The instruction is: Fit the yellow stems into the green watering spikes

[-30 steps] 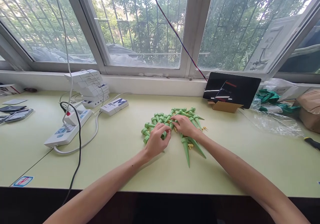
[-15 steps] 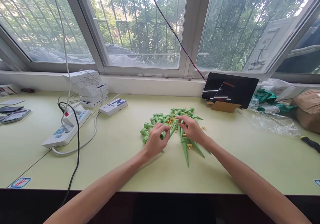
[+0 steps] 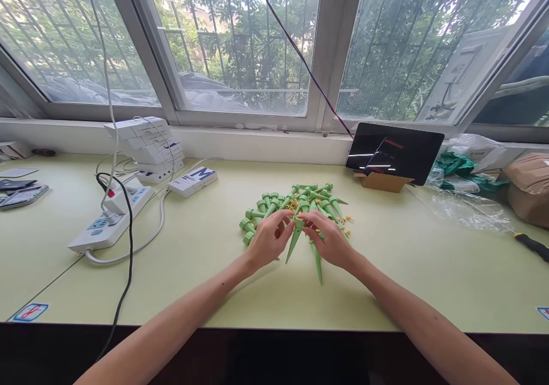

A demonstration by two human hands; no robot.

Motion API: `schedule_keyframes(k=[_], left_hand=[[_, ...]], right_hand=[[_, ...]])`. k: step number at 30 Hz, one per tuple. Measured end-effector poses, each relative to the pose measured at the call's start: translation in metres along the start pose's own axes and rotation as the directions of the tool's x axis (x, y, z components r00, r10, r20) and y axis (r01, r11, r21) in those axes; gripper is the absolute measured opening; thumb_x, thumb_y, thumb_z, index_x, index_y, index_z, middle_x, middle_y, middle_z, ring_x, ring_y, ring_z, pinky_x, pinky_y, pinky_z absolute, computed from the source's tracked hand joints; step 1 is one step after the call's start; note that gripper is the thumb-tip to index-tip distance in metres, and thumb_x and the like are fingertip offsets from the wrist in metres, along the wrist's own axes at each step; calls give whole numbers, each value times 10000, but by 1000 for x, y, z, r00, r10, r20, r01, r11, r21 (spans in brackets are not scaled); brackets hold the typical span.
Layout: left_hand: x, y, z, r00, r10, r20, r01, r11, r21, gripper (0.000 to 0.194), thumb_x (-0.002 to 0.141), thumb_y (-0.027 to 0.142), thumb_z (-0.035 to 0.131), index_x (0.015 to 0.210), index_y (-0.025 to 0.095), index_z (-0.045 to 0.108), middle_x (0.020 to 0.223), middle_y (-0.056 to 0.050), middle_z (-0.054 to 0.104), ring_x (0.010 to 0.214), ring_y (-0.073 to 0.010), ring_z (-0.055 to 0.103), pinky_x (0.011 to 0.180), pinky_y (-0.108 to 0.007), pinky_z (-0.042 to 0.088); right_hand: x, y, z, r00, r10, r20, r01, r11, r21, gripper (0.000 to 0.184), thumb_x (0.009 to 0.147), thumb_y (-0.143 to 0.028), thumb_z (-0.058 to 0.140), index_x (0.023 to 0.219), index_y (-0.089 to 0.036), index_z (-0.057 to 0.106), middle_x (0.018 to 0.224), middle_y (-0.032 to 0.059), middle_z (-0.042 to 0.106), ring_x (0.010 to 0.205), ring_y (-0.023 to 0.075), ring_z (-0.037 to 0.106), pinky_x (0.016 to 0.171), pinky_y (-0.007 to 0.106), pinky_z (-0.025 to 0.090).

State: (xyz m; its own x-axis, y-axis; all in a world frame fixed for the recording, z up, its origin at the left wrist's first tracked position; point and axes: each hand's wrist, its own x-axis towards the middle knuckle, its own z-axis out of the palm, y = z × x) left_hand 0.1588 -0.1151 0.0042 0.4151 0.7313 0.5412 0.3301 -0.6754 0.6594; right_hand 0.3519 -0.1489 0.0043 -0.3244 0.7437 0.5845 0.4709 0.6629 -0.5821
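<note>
A heap of green plastic spikes (image 3: pixel 295 202) with small yellow parts lies on the pale green table (image 3: pixel 214 270). My left hand (image 3: pixel 268 239) and my right hand (image 3: pixel 330 242) meet just in front of the heap. Together they pinch one green spike (image 3: pixel 295 233) near its wide end, its tip pointing toward me. Another spike (image 3: pixel 316 262) lies flat beside my right hand. Whether my right fingers also hold a small yellow part is hidden.
A white power strip (image 3: pixel 109 219) with black and white cables lies at the left, by stacked white boxes (image 3: pixel 143 145). A dark tablet (image 3: pixel 394 151) leans on a cardboard box at the back right. Plastic bags (image 3: pixel 467 202) and a brown package (image 3: pixel 529 187) sit at the right.
Both hands have drawn back from the heap toward me, lifting one green spike out of it. The view has tilted down slightly.
</note>
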Motion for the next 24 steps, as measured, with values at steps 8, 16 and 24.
schedule_keyframes(k=[8,16,24], left_hand=[[-1,6,-3,976,-82,203,125,970,-209,337,953,387,485,1235,208,530,742,8,581,447,-61,409,424,-193,350],[0,6,-5,933,-166,319,286,879,-381,391,910,382,560,1264,220,522,840,-3,554,509,-59,479,468,-198,397],[1,2,-2,942,-226,248,307,878,-367,320,884,393,590,1156,226,570,853,5,485,483,-39,432,431,-186,359]], right_hand=[[-4,0,1,1000,6,7,-7,998,65,269,995,-179,408,1224,-262,523,1061,77,562,749,153,597,689,319,533],[-4,2,2,1000,3,-3,-3,996,88,300,984,-152,429,1244,-274,518,1051,69,554,806,170,611,742,356,544],[-2,-4,3,998,24,-55,-21,998,59,275,965,-169,473,1217,-266,532,1133,72,542,815,156,616,760,340,546]])
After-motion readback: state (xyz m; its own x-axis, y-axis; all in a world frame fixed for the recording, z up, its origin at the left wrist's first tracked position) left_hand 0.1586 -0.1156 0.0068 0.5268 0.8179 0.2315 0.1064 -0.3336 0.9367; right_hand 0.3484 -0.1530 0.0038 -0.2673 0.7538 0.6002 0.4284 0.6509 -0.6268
